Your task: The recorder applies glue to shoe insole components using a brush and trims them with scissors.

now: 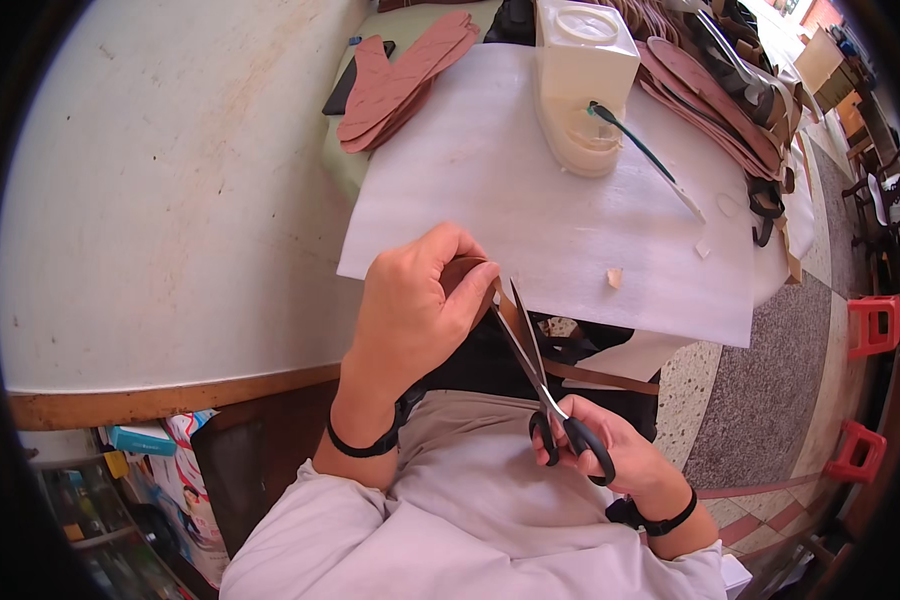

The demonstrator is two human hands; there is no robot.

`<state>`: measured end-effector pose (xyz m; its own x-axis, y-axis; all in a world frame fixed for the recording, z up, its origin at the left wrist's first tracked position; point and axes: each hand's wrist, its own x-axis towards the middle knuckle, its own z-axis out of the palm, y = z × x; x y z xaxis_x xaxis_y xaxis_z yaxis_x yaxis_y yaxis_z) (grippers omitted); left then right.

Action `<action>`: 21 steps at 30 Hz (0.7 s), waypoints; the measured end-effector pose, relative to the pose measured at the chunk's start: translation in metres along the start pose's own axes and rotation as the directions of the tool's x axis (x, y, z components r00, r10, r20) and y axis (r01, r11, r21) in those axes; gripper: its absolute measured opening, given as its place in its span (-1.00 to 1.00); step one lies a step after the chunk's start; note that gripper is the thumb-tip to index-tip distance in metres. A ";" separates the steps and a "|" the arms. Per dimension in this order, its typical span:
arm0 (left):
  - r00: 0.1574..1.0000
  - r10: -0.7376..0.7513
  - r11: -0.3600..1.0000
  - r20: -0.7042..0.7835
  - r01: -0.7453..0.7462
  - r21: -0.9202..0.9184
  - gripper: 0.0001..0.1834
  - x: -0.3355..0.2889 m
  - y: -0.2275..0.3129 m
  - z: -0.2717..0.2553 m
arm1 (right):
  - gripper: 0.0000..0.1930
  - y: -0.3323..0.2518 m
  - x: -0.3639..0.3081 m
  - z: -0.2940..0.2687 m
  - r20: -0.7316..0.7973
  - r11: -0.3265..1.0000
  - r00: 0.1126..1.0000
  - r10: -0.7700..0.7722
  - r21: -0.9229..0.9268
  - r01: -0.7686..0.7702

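My left hand (408, 300) pinches a brown leather piece (459, 272) between thumb and fingers, just over the near edge of a white sheet (470, 190). Much of the piece is hidden behind the fingers. In my right hand (615, 447) is a pair of scissors (543, 388) with black handles, finger and thumb in the loops. Their blades are parted and point up and away, with the tips close to my left thumb. A tan edge of the leather lies at the blades; whether they touch it I cannot tell.
Reddish-brown sole-shaped pieces lie stacked at the far left (410, 75) and far right (705, 105). A whitish glue container (582, 130) stands between them, with a brush (645, 155) resting on it. A small scrap (614, 278) lies on the sheet. Red stools (873, 325) stand on the floor at right.
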<state>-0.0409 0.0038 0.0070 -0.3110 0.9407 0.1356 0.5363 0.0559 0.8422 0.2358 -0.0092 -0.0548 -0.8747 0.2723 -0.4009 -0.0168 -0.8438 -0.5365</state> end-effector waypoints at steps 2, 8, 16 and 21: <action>1.000 0.018 1.000 -0.009 -0.018 0.025 -0.91 -0.002 0.000 -0.001 | -0.53 -0.005 0.001 0.005 0.004 1.000 1.000 -0.003 -0.029 0.003; 0.997 0.050 0.997 -0.050 -0.047 0.062 -0.92 -0.009 -0.002 -0.002 | -0.58 -0.013 0.015 0.021 0.011 1.000 1.000 -0.013 -0.020 0.013; 0.994 0.091 0.992 -0.062 -0.085 0.090 -0.93 -0.014 -0.004 -0.003 | -0.75 -0.025 0.028 0.030 -0.026 0.996 1.000 0.002 -0.091 -0.005; 0.989 0.143 0.986 -0.047 -0.137 0.099 -0.93 -0.014 -0.007 -0.003 | -0.66 -0.025 0.030 0.026 0.001 0.999 0.999 -0.036 0.014 0.036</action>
<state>-0.0427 -0.0102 0.0002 -0.2676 0.9224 0.2784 0.6491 -0.0410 0.7596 0.1974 0.0085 -0.0340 -0.8738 0.3025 -0.3808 -0.0553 -0.8397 -0.5402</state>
